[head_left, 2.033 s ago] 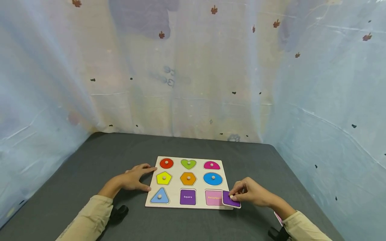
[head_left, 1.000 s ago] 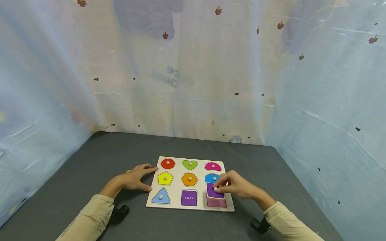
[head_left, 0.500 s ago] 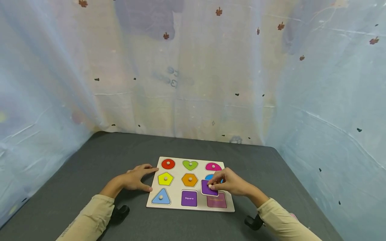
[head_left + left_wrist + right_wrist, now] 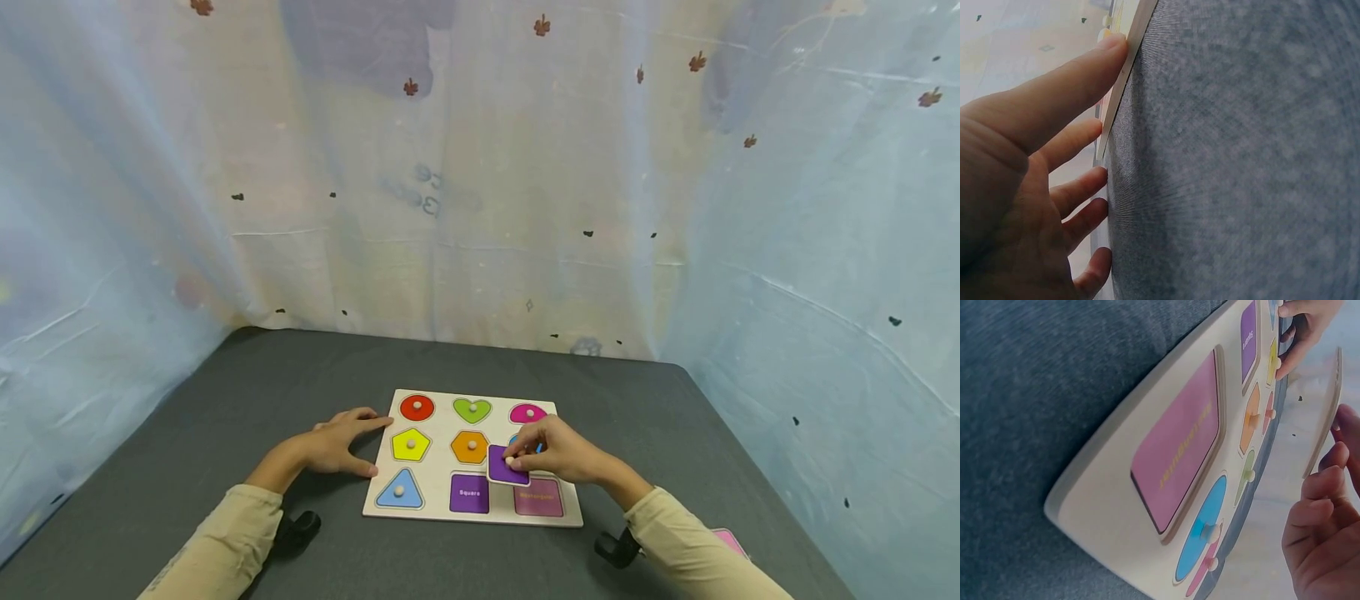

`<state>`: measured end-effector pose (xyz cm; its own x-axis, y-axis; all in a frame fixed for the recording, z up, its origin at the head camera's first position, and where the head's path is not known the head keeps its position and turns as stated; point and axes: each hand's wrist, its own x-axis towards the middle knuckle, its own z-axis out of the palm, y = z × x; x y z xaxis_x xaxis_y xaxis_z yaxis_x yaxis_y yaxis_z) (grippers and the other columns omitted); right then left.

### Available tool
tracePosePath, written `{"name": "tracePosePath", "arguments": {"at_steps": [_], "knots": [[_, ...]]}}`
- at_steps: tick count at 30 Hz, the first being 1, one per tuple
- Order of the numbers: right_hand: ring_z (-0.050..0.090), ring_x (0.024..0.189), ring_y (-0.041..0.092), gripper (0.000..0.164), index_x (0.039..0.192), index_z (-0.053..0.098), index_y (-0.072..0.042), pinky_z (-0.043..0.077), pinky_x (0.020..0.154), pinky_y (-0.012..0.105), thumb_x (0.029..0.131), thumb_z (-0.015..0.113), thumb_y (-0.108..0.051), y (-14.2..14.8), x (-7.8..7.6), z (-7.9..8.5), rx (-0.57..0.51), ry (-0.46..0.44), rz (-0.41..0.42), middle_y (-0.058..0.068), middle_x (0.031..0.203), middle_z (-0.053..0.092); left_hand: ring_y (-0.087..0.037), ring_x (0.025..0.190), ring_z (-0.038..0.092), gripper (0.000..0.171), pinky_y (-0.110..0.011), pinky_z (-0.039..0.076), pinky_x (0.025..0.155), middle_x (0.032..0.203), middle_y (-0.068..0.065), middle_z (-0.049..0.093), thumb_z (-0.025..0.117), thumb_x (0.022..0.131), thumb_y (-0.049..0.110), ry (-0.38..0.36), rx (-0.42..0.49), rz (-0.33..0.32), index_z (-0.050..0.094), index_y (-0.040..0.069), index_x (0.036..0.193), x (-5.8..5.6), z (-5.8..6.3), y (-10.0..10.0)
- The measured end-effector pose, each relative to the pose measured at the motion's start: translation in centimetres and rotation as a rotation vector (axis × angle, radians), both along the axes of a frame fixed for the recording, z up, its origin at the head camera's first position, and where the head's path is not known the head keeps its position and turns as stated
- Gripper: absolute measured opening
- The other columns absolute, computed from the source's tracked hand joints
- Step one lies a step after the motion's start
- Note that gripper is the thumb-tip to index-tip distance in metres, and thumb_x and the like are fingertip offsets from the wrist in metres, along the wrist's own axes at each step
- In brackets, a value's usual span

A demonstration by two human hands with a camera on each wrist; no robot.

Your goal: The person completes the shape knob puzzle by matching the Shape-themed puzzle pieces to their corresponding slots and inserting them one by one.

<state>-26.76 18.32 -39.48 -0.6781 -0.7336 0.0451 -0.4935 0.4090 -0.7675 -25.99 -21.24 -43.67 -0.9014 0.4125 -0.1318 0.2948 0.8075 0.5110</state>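
My right hand (image 4: 558,450) pinches the small knob of a purple square puzzle piece (image 4: 501,467) and holds it above the white puzzle board (image 4: 442,510). In the right wrist view the piece (image 4: 1325,419) shows edge-on, clear of the board. Below it lie the purple recess marked Square (image 4: 469,493) and the pink recess marked Rectangular (image 4: 538,497), neither with a piece in it. My left hand (image 4: 337,442) rests at the board's left edge with fingers spread. In the left wrist view the thumb and a fingertip touch that edge (image 4: 1124,78).
Knobbed pieces sit in the other recesses, among them a light blue triangle (image 4: 401,492), an orange hexagon (image 4: 469,447) and a red circle (image 4: 417,407). A pink piece (image 4: 729,542) lies on the dark grey table (image 4: 360,558) beside the right sleeve. Patterned curtains (image 4: 480,167) stand behind.
My right hand has carried the purple square leftward from the board's right edge, over the pink recess, toward the Square recess. The left hand has stayed at the board's edge.
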Motion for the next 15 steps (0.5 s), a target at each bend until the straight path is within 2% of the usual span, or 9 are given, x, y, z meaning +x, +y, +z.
{"name": "tracePosePath", "arguments": {"at_steps": [9, 15], "knots": [[0.056, 0.074, 0.010, 0.016, 0.105, 0.079, -0.002, 0.045, 0.065, 0.018, 0.093, 0.073, -0.011, -0.9, -0.5, -0.3, -0.006, 0.047, 0.026, 0.015, 0.091, 0.071, -0.051, 0.142, 0.032, 0.088, -0.078, 0.025, 0.103, 0.155, -0.024, 0.036, 0.083, 0.082, 0.043, 0.007, -0.002, 0.000, 0.043, 0.015, 0.154, 0.1, 0.1, 0.0], [0.058, 0.077, 0.013, 0.017, 0.105, 0.078, 0.000, 0.047, 0.067, 0.018, 0.092, 0.073, -0.009, -1.5, -0.8, -0.5, -0.018, 0.029, 0.038, 0.018, 0.092, 0.072, -0.052, 0.142, 0.032, 0.087, -0.079, 0.025, 0.103, 0.155, -0.025, 0.035, 0.083, 0.082, 0.042, 0.003, 0.003, -0.003, 0.043, 0.014, 0.155, 0.2, 0.2, 0.0]]}}
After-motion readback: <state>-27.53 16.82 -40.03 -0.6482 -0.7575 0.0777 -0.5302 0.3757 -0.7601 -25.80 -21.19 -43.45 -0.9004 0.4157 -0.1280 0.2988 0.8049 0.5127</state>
